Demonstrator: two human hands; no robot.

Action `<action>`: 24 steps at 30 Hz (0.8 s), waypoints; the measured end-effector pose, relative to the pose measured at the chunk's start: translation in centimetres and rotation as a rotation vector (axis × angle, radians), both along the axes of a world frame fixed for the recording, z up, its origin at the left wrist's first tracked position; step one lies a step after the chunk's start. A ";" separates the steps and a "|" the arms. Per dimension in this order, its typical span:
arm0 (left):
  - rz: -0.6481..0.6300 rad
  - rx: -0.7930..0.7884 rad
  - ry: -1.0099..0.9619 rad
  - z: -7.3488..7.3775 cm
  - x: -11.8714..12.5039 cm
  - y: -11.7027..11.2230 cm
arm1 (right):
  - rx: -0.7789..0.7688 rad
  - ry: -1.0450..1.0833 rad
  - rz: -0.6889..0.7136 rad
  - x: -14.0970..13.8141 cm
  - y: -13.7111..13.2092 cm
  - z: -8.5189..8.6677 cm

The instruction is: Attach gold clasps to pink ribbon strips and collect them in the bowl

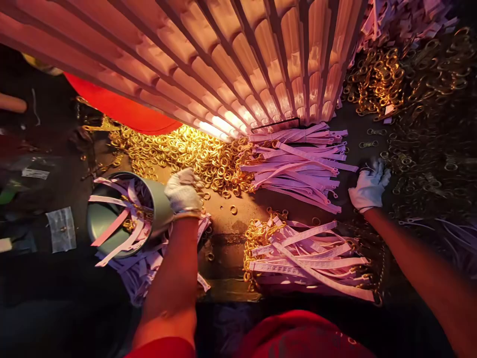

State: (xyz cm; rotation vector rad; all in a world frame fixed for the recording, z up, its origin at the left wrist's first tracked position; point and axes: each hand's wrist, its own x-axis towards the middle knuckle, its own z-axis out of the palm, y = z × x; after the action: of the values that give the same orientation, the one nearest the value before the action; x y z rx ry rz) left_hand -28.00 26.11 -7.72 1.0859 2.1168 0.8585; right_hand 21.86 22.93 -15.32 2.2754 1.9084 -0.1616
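left hand [184,191], white-gloved, at the near edge of a heap of gold rings [190,151], just beside a grey-green container [161,203]. fingers curled inward; cannot tell whether they grasp a ring. container lies tilted, strips [126,238] poking from its mouth.

right hand [369,186], also gloved, at the right-hand ends of the upper bundle of pink straps [294,166]. fingers partly extended, tips blurred in shadow; cannot tell if anything is grasped.

upper bundle lies between the hands, its left ends at the rings. lower bundle [309,256] nearer the body, gold fittings at its left. dark mass of metal clasps [428,164] right of the right hand. ribbed panel [223,59] overhangs the bench [227,223], bright at its lower edge.
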 end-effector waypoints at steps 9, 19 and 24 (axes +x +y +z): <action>-0.591 -0.106 0.432 -6.2 3.2 -8.7 | 0.049 0.001 0.021 0.4 -0.2 -0.6; -0.656 -0.256 0.682 -2.2 -3.0 8.2 | 0.049 0.003 0.017 0.1 -0.5 -0.7; -0.590 -0.151 0.591 2.1 -3.5 11.2 | 0.058 0.014 0.017 0.1 -0.3 -0.6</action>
State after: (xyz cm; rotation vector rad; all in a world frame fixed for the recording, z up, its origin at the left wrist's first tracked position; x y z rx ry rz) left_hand -31.48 37.28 -5.66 1.9115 2.0486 0.0936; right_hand 21.97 22.59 -15.94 2.2996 1.9630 -0.1218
